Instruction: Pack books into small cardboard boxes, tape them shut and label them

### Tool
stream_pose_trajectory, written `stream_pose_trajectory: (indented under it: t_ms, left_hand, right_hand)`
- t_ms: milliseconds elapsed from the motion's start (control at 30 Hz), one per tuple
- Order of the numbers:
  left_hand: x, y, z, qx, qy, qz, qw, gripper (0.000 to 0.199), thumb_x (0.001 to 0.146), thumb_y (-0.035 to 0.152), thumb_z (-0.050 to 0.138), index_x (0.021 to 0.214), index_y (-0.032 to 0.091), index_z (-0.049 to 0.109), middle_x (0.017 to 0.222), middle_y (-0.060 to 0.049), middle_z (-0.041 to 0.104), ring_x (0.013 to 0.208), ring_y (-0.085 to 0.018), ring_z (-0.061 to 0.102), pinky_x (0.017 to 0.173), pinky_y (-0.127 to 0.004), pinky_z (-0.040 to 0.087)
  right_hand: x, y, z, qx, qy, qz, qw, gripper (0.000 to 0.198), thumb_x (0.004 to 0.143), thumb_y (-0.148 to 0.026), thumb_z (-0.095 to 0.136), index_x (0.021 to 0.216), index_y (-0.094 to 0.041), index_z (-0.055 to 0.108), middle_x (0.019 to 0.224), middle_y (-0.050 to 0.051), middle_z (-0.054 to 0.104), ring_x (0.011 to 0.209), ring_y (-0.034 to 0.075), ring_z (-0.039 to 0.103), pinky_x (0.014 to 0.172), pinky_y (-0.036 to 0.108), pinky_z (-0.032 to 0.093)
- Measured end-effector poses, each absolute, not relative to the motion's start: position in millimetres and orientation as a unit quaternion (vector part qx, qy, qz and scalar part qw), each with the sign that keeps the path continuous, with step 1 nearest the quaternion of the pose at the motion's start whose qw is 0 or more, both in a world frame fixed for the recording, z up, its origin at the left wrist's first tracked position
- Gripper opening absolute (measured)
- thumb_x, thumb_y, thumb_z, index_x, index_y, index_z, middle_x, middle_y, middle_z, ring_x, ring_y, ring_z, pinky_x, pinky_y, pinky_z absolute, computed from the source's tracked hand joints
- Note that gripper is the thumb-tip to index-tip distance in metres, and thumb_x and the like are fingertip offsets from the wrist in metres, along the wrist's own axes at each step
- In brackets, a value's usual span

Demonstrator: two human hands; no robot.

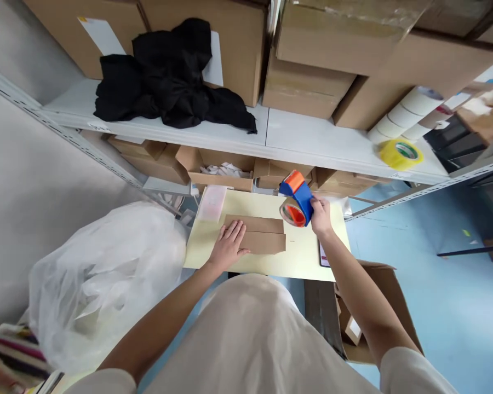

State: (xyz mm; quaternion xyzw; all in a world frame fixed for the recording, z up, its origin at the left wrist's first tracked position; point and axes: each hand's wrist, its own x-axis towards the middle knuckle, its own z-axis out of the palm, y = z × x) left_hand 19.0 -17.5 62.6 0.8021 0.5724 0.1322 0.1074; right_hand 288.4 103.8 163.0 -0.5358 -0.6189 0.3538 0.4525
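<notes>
A small brown cardboard box lies on the pale yellow tabletop, its two top flaps folded in along a lengthwise seam. On its left end rests my left hand, palm down with the fingers stretched out. Raised above the table to the right of the box, my right hand is closed round a blue and orange tape dispenser that carries a roll of tape. The dispenser and the box are apart.
A phone lies at the table's right edge, partly under my forearm. Behind stands a shelf with cartons, black cloth and a yellow tape roll. A large plastic bag is at left, an open carton at lower right.
</notes>
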Motion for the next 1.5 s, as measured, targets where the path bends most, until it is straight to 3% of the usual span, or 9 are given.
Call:
stream_pose_trajectory:
  t_ms: [167, 333, 633, 733, 833, 933, 1033, 1233, 1500]
  left_hand:
    - [19, -17, 62, 0.820, 0.546, 0.136, 0.106, 0.073, 0.082, 0.045, 0.057, 0.143, 0.014, 0.032, 0.148, -0.014, 0.033, 0.139, -0.031, 0.025, 0.115, -0.050, 0.010]
    - [13, -20, 66, 0.825, 0.541, 0.126, 0.100, 0.072, 0.082, 0.048, 0.055, 0.142, 0.014, 0.034, 0.147, -0.014, 0.035, 0.138, -0.030, 0.026, 0.114, -0.051, 0.013]
    - [2, -26, 75, 0.819, 0.542, 0.137, 0.129, 0.070, 0.082, 0.045, 0.056, 0.141, 0.012, 0.036, 0.146, -0.015, 0.038, 0.138, -0.029, 0.028, 0.115, -0.048, 0.014]
    - [-1, -24, 83, 0.775, 0.553, 0.219, 0.214, 0.064, 0.084, 0.044, 0.052, 0.138, 0.013, 0.040, 0.144, -0.015, 0.040, 0.136, -0.029, 0.032, 0.114, -0.049, 0.015]
    - [-3, -16, 95, 0.617, 0.583, 0.373, 0.374, 0.052, 0.087, 0.046, 0.048, 0.128, 0.015, 0.051, 0.134, -0.015, 0.052, 0.125, -0.027, 0.047, 0.109, -0.045, 0.029]
    - [0, -2, 108, 0.394, 0.533, 0.467, 0.585, 0.045, 0.081, 0.051, 0.056, 0.111, 0.017, 0.061, 0.115, -0.012, 0.064, 0.105, -0.023, 0.061, 0.091, -0.036, 0.046]
    - [5, 11, 115, 0.229, 0.451, 0.470, 0.723, 0.037, 0.072, 0.048, 0.069, 0.093, 0.018, 0.063, 0.096, -0.007, 0.068, 0.088, -0.017, 0.065, 0.079, -0.028, 0.048]
    - [13, 19, 114, 0.092, 0.382, 0.412, 0.822, 0.034, 0.067, 0.043, 0.076, 0.086, 0.018, 0.064, 0.089, -0.004, 0.068, 0.078, -0.013, 0.063, 0.076, -0.029, 0.049]
    - [20, 18, 110, 0.043, 0.357, 0.462, 0.811, 0.018, 0.074, 0.031, 0.073, 0.076, 0.017, 0.062, 0.076, -0.001, 0.068, 0.073, -0.011, 0.064, 0.073, -0.025, 0.048]
  right_hand:
    - [230, 88, 168, -0.490, -0.619, 0.483, 0.379, 0.045, 0.077, -0.055, 0.053, 0.053, -0.019, 0.043, 0.050, -0.005, 0.034, 0.046, 0.008, 0.030, 0.044, 0.023, 0.027]
    - [216, 85, 160, -0.489, -0.641, 0.528, 0.267, 0.049, 0.073, -0.064, 0.055, 0.059, -0.017, 0.053, 0.054, -0.003, 0.045, 0.050, 0.009, 0.038, 0.046, 0.023, 0.031]
    - [219, 82, 154, -0.508, -0.679, 0.487, 0.211, 0.053, 0.072, -0.067, 0.054, 0.057, -0.016, 0.054, 0.052, -0.001, 0.047, 0.050, 0.010, 0.039, 0.047, 0.025, 0.034]
    - [222, 82, 151, -0.500, -0.687, 0.486, 0.202, 0.052, 0.074, -0.066, 0.054, 0.059, -0.016, 0.056, 0.053, -0.001, 0.048, 0.050, 0.011, 0.041, 0.048, 0.025, 0.036]
    - [225, 81, 150, -0.488, -0.700, 0.480, 0.202, 0.049, 0.076, -0.062, 0.055, 0.061, -0.015, 0.057, 0.055, -0.001, 0.051, 0.052, 0.011, 0.043, 0.050, 0.025, 0.037]
    - [226, 79, 150, -0.474, -0.711, 0.477, 0.205, 0.047, 0.078, -0.060, 0.054, 0.064, -0.015, 0.060, 0.058, 0.000, 0.054, 0.054, 0.012, 0.047, 0.052, 0.025, 0.040]
    - [227, 77, 148, -0.473, -0.713, 0.475, 0.205, 0.047, 0.078, -0.060, 0.053, 0.068, -0.015, 0.063, 0.061, 0.001, 0.058, 0.056, 0.014, 0.051, 0.053, 0.025, 0.042]
    - [231, 79, 144, -0.471, -0.712, 0.477, 0.207, 0.049, 0.079, -0.061, 0.052, 0.073, -0.015, 0.066, 0.066, 0.002, 0.063, 0.060, 0.016, 0.055, 0.057, 0.027, 0.046]
    - [234, 82, 142, -0.469, -0.713, 0.476, 0.212, 0.048, 0.079, -0.060, 0.052, 0.069, -0.015, 0.065, 0.061, 0.001, 0.058, 0.055, 0.013, 0.050, 0.053, 0.026, 0.043]
